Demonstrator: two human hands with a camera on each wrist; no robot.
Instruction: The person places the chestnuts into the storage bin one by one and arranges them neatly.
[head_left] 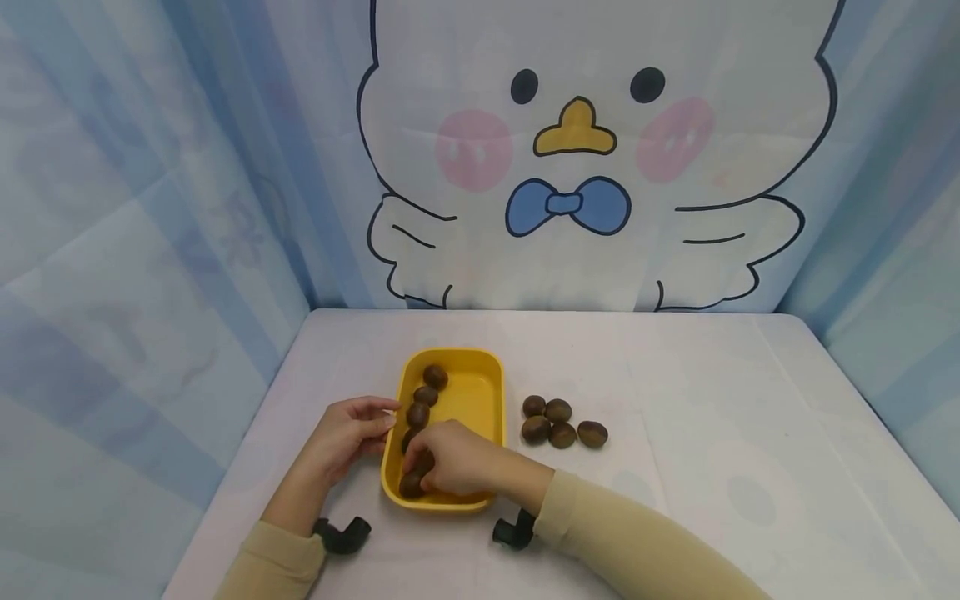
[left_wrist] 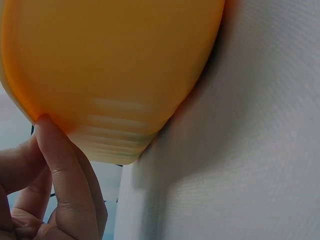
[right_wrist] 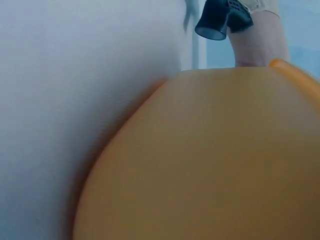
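Note:
A yellow tray (head_left: 480, 392) lies on the table with several brown chestnuts (head_left: 417, 415) in a row along its left side. My left hand (head_left: 352, 433) is at the tray's left edge; in the left wrist view, its fingertips (left_wrist: 45, 125) pinch the rim from outside. Reaching in over the tray's near right side, my right hand (head_left: 457, 458) has curled fingers around a chestnut (head_left: 425, 461) near the near left corner, partly hidden by the fingers. Another chestnut (head_left: 411, 485) lies just beside it. The right wrist view shows mostly the tray's outer wall (right_wrist: 210, 160), not the right hand.
Several loose chestnuts (head_left: 558, 423) lie in a group on the white table (head_left: 712, 433), right of the tray. Black wrist-worn devices (head_left: 345, 536) are at both wrists. A curtain with a cartoon bird (head_left: 577, 267) hangs behind the table, and blue curtains flank it.

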